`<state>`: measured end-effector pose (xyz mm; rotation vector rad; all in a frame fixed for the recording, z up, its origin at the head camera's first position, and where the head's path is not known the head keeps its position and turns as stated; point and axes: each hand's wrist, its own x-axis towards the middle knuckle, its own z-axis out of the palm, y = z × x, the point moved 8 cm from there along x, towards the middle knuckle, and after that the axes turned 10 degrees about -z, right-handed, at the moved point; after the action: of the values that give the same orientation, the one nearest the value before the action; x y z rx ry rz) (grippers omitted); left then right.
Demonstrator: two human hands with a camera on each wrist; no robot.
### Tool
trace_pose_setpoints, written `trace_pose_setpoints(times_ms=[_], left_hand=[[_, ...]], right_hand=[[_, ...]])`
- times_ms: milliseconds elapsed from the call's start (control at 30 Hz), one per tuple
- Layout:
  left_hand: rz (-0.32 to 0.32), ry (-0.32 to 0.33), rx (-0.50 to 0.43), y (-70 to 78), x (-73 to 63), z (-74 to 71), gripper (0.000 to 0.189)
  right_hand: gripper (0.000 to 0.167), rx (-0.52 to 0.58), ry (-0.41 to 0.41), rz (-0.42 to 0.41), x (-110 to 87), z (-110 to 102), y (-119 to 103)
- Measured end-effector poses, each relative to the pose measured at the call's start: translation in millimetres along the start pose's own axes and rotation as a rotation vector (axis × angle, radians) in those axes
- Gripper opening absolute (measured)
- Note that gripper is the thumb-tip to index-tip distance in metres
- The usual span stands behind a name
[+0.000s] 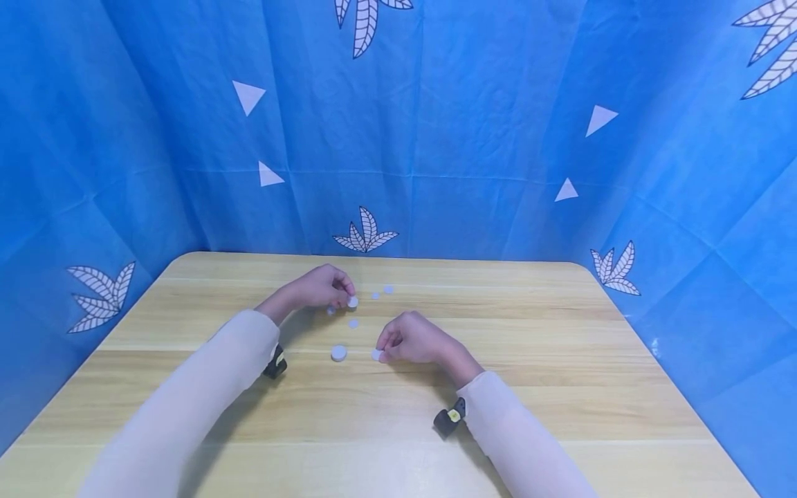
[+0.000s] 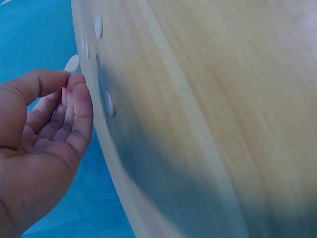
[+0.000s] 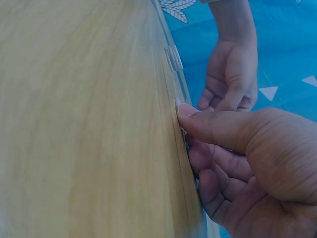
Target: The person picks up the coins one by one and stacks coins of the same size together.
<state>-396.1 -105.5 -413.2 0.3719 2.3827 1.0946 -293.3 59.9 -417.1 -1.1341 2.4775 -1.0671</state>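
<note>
Over the far part of the table, my left hand (image 1: 320,286) pinches a small white disc (image 2: 73,63) between thumb and fingertips. Its shadow falls on the wood beside a loose white disc (image 2: 109,104). My right hand (image 1: 412,337) is closer to me and holds another white disc (image 1: 376,354) at its thumb tip, low over the tabletop. Just left of that hand is a short stack of white discs (image 1: 338,353), whose layered edge shows in the right wrist view (image 3: 174,58). Between the hands lies a flat white disc (image 1: 353,324).
Two more white discs, a larger one (image 1: 389,289) and a smaller one (image 1: 376,296), lie toward the back of the wooden table (image 1: 560,332). A blue curtain (image 1: 473,131) with leaf and triangle prints surrounds the table's back and sides.
</note>
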Motion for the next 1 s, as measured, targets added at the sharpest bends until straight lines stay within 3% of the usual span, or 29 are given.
trace_pose_setpoints(times_ms=[400,1000], left_hand=[[-0.036,0.097,-0.051,-5.4,-14.8,-4.4,0.016],[-0.044,0.078,-0.106,-12.8,-36.0,14.1,0.016]], right_hand=[[0.008,-0.002,-0.005,0.022,-0.3,0.7,-1.5],[0.009,0.009,0.002,0.016,-0.3,1.2,-1.4]])
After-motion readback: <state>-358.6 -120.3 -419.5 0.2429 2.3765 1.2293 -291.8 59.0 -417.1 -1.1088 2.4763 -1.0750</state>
